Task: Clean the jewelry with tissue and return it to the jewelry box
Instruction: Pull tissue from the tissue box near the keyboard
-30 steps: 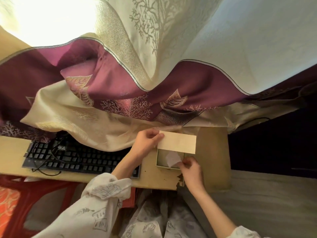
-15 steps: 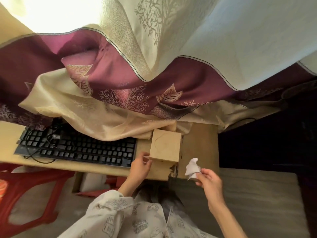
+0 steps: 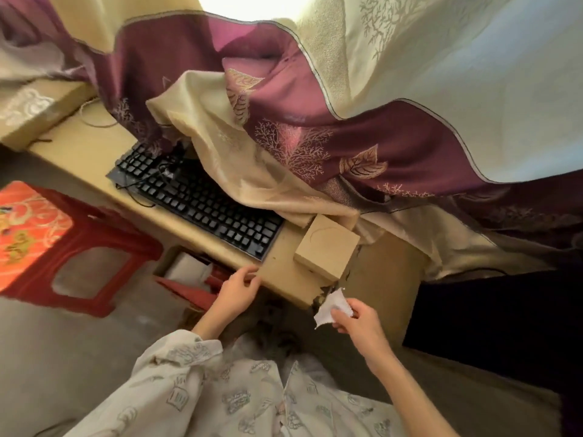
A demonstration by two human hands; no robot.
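Maroon and cream curtain (image 3: 315, 121) dominates, billowing down over the back of the wooden counter (image 3: 94, 146) and draping onto the far edge of the black keyboard (image 3: 202, 200). Left of the counter, a red plastic stool (image 3: 63, 247) stands on the floor, its seat printed in orange and gold. On the counter's near right corner sits the tan jewelry box (image 3: 326, 246), lid closed, just beside the keyboard's right end and touching the curtain's hem behind it. No jewelry visible, so where it lies I cannot tell. Down front, a person in a pale printed shirt reaches forward. Left hand (image 3: 236, 291) is at the counter's near edge, fingers loosely curled, thumb and fingertips close together, holding nothing that I can make out. Right hand (image 3: 359, 323) is held off the counter's corner, below the box, thumb and fingers pinching a small white tissue (image 3: 331, 305), crumpled and sticking up from the fingertips.
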